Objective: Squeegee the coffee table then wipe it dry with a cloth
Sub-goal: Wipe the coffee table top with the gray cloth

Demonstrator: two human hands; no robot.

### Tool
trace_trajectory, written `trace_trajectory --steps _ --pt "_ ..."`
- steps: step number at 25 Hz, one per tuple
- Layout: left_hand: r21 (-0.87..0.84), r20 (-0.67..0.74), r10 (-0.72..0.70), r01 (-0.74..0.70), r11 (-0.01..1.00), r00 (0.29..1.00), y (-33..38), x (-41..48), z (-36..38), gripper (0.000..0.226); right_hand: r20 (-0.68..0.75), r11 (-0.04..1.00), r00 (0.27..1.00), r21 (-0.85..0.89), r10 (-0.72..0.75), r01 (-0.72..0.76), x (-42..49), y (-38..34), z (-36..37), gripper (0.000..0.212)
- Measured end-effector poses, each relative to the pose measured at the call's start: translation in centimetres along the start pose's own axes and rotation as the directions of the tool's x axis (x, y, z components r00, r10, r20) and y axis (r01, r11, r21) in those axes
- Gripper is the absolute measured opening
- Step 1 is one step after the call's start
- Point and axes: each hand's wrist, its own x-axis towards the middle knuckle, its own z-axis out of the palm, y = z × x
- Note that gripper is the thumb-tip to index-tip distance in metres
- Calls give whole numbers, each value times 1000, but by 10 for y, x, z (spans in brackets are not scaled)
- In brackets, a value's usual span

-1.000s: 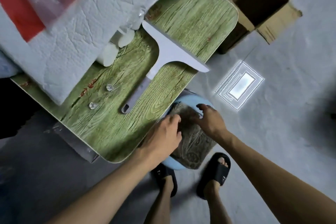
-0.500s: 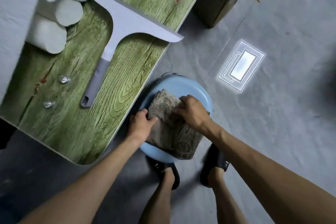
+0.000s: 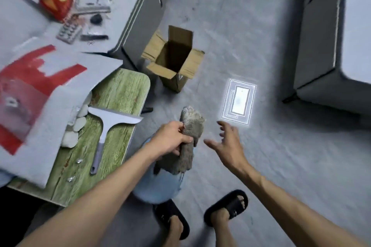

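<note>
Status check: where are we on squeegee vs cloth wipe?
Done: unclear. The squeegee lies unheld on the coffee table, so squeegeeing can't be confirmed. In hand: the left hand grips the cloth above the blue basin; the right hand is open beside it. Left: wiping the table dry; the cloth is off it.

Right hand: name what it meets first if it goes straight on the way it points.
Likely the cloth gripped by the left hand, just beyond the right hand; depth is unclear.
</note>
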Motion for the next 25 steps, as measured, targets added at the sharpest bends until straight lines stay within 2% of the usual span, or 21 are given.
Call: trace_trajectory --steps 2,4,6,8,10,13,15,18,20,21,23,25 --pt "-43 -13 36 -36 998 999 89 -25 16 17 154 963 987 257 39 -78 -27 -26 -73 68" --pt "-78 -25 60 -62 995 998 148 -39 25 18 320 929 947 359 -36 -86 -41 -47 -120 66" --pt "-142 -10 73 -74 987 997 214 -53 43 24 345 922 928 386 -139 -5 -54 -70 -183 63" --pt "-198 8 105 -101 975 994 281 -68 73 28 268 922 942 376 -202 91 -67 -86 -252 68" --pt "-199 25 147 -139 970 989 340 -75 103 30 130 935 968 313 -215 165 -71 -94 -310 72" --pt "-138 67 191 -181 974 979 417 -72 148 22 -22 979 988 132 -153 154 -65 -90 -385 75" --pt "-37 81 221 -219 975 972 463 -56 182 9 -83 982 989 135 -119 129 -51 -72 -430 71" --pt "83 149 221 -235 969 964 519 -17 233 31 -190 987 982 153 -12 42 -23 -39 -481 58" --pt "151 203 214 -246 957 956 545 15 267 30 -182 960 976 273 120 -67 2 -19 -511 44" --pt "167 246 202 -247 954 948 561 37 287 25 -144 908 965 392 219 -147 20 -5 -530 35" --pt "173 288 187 -243 954 939 594 89 330 14 -57 753 895 566 442 -335 66 33 -574 25" --pt "173 280 184 -238 956 942 614 123 359 12 -36 609 812 681 582 -406 93 73 -606 35"
